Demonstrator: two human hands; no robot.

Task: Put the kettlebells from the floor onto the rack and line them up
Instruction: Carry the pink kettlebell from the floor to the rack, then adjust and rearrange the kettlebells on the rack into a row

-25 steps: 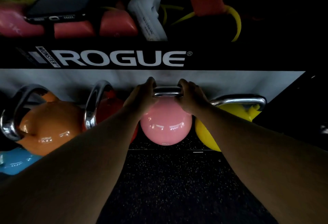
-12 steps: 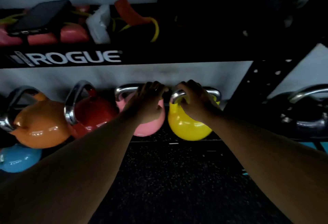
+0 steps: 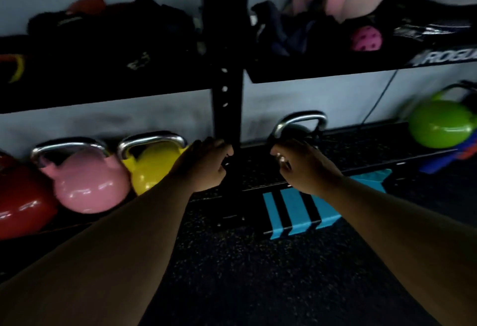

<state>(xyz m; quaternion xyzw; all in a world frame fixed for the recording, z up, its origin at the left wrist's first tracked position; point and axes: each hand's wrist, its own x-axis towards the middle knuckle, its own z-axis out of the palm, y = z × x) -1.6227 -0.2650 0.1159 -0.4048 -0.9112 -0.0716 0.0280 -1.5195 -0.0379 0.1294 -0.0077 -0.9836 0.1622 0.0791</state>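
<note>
On the rack's low shelf (image 3: 366,144) a red kettlebell (image 3: 23,196), a pink kettlebell (image 3: 90,186) and a yellow kettlebell (image 3: 152,168) stand side by side, left of the black upright (image 3: 227,54). Right of the upright sits a black kettlebell (image 3: 300,121) with a steel handle. A green kettlebell (image 3: 438,124) stands at the far right. My left hand (image 3: 206,164) hovers just right of the yellow one, in front of the upright, holding nothing. My right hand (image 3: 300,168) is in front of the black kettlebell, fingers loosely curled, not on its handle.
A blue mat with black stripes (image 3: 296,212) lies on the dark rubber floor under the shelf. The upper shelf holds dark bags and cloth (image 3: 116,31), pink bands and a pink holed ball (image 3: 366,39). A blue and red object (image 3: 449,156) lies below the green kettlebell.
My view has swung right. Both hands have let go of the pink and yellow kettlebell handles and moved right, the right hand past the upright to the black kettlebell.
</note>
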